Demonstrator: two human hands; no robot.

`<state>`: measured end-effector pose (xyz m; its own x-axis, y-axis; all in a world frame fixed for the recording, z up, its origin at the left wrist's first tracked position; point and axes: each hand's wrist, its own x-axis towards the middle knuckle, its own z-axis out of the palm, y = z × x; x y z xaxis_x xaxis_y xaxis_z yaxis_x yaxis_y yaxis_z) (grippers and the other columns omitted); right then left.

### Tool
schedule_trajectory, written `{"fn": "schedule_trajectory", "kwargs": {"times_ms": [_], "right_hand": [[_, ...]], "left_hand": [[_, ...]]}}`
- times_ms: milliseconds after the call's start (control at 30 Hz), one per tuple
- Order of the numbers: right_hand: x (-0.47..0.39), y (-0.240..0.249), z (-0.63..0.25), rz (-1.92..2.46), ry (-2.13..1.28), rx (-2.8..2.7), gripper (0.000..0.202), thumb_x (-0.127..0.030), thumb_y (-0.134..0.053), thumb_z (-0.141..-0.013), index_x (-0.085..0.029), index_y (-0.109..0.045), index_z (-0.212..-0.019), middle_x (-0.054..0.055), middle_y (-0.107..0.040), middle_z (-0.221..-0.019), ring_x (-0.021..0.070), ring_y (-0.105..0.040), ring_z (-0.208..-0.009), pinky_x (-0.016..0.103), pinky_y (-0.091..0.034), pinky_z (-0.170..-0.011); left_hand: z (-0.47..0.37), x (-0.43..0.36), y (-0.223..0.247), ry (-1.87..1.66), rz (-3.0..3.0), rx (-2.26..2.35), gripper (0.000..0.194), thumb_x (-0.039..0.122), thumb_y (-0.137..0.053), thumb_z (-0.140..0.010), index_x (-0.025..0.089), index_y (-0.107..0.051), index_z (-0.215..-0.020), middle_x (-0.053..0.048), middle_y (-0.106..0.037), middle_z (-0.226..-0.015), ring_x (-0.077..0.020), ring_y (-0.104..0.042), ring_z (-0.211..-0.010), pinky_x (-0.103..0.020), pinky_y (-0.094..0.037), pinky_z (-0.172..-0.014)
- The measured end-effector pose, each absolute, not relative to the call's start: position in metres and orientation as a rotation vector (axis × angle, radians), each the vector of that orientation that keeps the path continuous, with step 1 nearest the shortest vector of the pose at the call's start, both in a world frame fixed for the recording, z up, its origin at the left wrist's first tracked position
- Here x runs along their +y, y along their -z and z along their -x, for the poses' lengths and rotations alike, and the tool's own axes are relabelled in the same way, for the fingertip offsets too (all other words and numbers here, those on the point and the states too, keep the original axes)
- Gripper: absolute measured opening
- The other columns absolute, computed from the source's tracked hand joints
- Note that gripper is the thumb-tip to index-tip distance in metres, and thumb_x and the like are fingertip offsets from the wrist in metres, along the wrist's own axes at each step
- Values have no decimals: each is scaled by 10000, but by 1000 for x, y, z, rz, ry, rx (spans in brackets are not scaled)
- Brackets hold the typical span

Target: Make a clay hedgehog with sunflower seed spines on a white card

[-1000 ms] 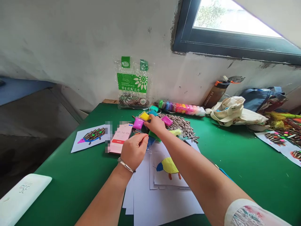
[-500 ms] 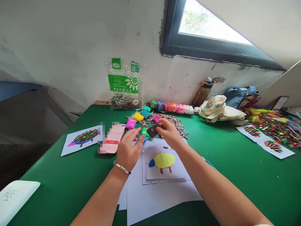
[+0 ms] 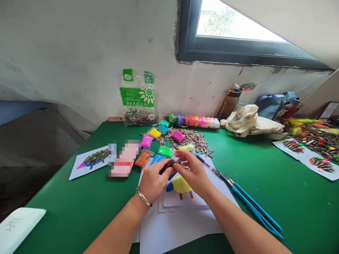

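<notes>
Both my hands hold a small dark clay packet (image 3: pixel 167 165) above the paper. The fingers of my left hand (image 3: pixel 153 180) are wrapped round its left side. My right hand (image 3: pixel 195 173) pinches its right end with thumb and fingers. Below them, a clay animal with a yellow body (image 3: pixel 183 186), blue head and brown legs lies on stacked white sheets (image 3: pixel 182 225); my right hand covers part of it. Just beyond the hands are a green clay packet (image 3: pixel 165 152), a blue one (image 3: pixel 158 159), an orange one (image 3: pixel 143 158) and a pale yellow one (image 3: pixel 186 147).
Sunflower seeds (image 3: pixel 193 139) are heaped behind the packets, before a seed bag (image 3: pixel 139 102). A long blue-handled tool (image 3: pixel 256 208) lies at right. A finished seed hedgehog picture (image 3: pixel 94 158) and a partly blurred phone (image 3: pixel 125 158) lie left. A bottle (image 3: pixel 230 104) stands by the wall.
The dark packet has come down and nearer, from my right hand alone into both hands. My left hand has closed on it. The blue-handled tool now shows more fully.
</notes>
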<state>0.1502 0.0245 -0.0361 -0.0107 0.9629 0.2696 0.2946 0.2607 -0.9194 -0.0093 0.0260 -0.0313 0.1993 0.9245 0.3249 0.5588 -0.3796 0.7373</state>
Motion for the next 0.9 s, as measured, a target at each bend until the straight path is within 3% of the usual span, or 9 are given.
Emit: {"fn": "schedule_trajectory", "kwargs": {"times_ms": [233,900], "right_hand": [[23,37,-150,1186,-600,-1540,198,-188,-563,-787,-233,-535,-978,28,-578,-943,152,-572,-840,301,-504,-717],[24,33,-153,1260,-524,-1619,75,-167,-497,-807,-218,-551,-810,9,-568,-801,144,-538,-742,272,-478,-669]], "left_hand": [[8,25,30,-1150,-1973,1450,232,304,-571,-813,225,-684,-1000,-17,-731,-900,-179,-677,-759,-287,-540,-692],[10,26,32,-1222,-2008,1525,215,302,-590,-815,248,-682,-1002,-8,-729,-912,-180,-674,-787,-285,-540,-747]]}}
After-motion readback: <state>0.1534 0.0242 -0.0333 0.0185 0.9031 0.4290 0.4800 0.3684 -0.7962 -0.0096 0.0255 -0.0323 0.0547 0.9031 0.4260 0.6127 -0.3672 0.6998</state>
